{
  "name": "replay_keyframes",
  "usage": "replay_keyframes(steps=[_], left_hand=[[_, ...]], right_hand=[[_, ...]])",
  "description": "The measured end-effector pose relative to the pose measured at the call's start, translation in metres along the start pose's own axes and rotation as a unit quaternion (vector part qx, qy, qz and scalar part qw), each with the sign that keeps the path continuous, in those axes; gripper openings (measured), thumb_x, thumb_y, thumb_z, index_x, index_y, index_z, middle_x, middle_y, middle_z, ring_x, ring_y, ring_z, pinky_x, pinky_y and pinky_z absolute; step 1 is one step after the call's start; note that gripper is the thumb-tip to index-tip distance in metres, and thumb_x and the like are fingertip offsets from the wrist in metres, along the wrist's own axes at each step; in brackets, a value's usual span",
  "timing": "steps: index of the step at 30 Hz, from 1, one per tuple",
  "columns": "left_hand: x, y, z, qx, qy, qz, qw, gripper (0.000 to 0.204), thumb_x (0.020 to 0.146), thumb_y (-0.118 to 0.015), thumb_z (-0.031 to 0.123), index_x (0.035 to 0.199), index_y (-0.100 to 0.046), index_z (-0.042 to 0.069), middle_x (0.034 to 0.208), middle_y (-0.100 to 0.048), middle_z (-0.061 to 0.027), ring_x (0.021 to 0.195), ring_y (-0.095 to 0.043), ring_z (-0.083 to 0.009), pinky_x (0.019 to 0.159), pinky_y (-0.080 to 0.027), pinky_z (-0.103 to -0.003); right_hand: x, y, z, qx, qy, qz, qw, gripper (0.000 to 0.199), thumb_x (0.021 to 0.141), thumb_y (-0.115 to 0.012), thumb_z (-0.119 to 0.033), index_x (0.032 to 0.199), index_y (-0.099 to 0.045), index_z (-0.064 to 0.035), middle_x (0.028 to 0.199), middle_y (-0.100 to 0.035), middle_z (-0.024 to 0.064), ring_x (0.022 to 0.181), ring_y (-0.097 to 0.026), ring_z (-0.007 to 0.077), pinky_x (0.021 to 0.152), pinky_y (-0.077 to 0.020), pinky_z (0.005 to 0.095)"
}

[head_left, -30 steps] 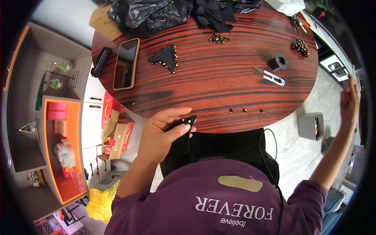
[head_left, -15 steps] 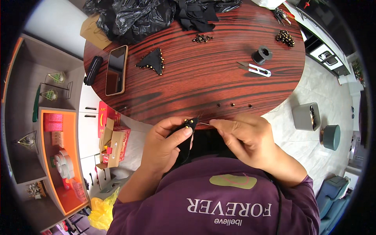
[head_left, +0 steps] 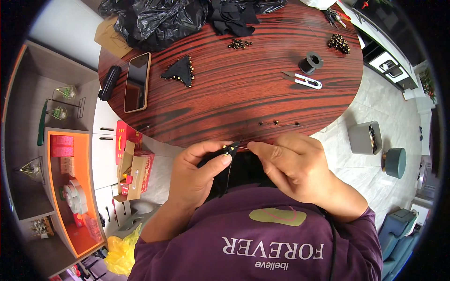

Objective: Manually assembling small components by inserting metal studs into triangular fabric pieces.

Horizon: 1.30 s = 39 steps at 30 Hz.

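Between the thumb and fingers of my left hand (head_left: pixel 194 171) is a small black fabric piece (head_left: pixel 233 151) with several gold beads at its top edge. My right hand (head_left: pixel 297 164) pinches a thin needle (head_left: pixel 242 147), its point at the fabric's right edge. A dark thread hangs below the fabric. Just beyond my right hand, a few dark and gold beads (head_left: pixel 276 122) lie near the table's edge. Farther off lies a black triangular fabric piece (head_left: pixel 178 71) edged with gold beads.
On the wood-grain table (head_left: pixel 220 98) are a phone (head_left: pixel 138 83), a black case (head_left: pixel 109 83), thread snips (head_left: pixel 307 81), a black thread spool (head_left: pixel 311 63) and bead piles (head_left: pixel 338 43). Black plastic bags (head_left: pixel 159 23) cover the far side. A grey bin (head_left: pixel 364 139) stands right.
My right hand has come slightly left, bringing the needle's point to the fabric. The fabric piece has tilted a little in my left hand, and the view has shifted slightly.
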<state>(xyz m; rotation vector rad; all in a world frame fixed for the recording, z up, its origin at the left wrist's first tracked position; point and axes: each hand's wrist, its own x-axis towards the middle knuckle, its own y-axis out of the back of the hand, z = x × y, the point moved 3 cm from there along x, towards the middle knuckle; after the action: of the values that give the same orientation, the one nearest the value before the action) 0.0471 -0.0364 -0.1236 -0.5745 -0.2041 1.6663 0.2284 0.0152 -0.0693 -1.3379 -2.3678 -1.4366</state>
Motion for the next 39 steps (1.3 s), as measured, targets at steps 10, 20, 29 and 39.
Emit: replay_keyframes(steps=[10, 20, 29, 39], left_hand=[[0.004, -0.003, -0.001, 0.021, -0.005, 0.003, 1.000, 0.026, 0.080, -0.057, -0.011, 0.104, -0.062, -0.001, 0.094, -0.063, -0.0156, 0.069, -0.055, -0.0191, 0.058, -0.046, -0.030], [0.005, -0.001, -0.005, -0.021, 0.011, -0.003, 1.000, 0.026, 0.080, -0.057, -0.011, 0.103, -0.062, 0.000, 0.096, -0.064, -0.0166, 0.069, -0.055, -0.0205, 0.058, -0.045, -0.030], [0.002, -0.010, 0.001, 0.037, 0.005, 0.013, 0.999, 0.025, 0.080, -0.058, -0.011, 0.103, -0.062, -0.002, 0.094, -0.064, -0.0158, 0.069, -0.055, -0.0179, 0.059, -0.045, -0.028], [0.000, -0.009, 0.001, 0.030, 0.073, -0.011, 0.997, 0.022, 0.080, -0.060, -0.010, 0.101, -0.061, -0.004, 0.087, -0.065, -0.0160, 0.065, -0.056, -0.0174, 0.060, -0.046, -0.026]], right_hand=[[0.004, 0.003, 0.000, -0.081, 0.031, -0.002, 0.996, 0.025, 0.073, -0.064, -0.005, 0.098, -0.066, -0.0020, 0.075, -0.054, 0.0042, 0.057, -0.050, 0.0188, 0.051, -0.0418, 0.0272], [0.002, 0.004, 0.000, -0.077, 0.027, 0.002, 0.997, 0.024, 0.074, -0.063, -0.007, 0.097, -0.066, -0.0017, 0.076, -0.055, 0.0041, 0.058, -0.051, 0.0183, 0.050, -0.0421, 0.0271], [0.001, 0.004, -0.002, -0.085, 0.052, -0.003, 0.995, 0.027, 0.073, -0.064, 0.000, 0.100, -0.066, -0.0003, 0.070, -0.053, 0.0031, 0.053, -0.048, 0.0183, 0.051, -0.0416, 0.0273], [0.021, 0.017, 0.018, 0.058, 0.011, -0.144, 0.988, 0.016, 0.076, -0.063, 0.004, 0.091, -0.066, -0.0010, 0.072, -0.058, 0.0051, 0.059, -0.053, 0.0176, 0.056, -0.0429, 0.0265]])
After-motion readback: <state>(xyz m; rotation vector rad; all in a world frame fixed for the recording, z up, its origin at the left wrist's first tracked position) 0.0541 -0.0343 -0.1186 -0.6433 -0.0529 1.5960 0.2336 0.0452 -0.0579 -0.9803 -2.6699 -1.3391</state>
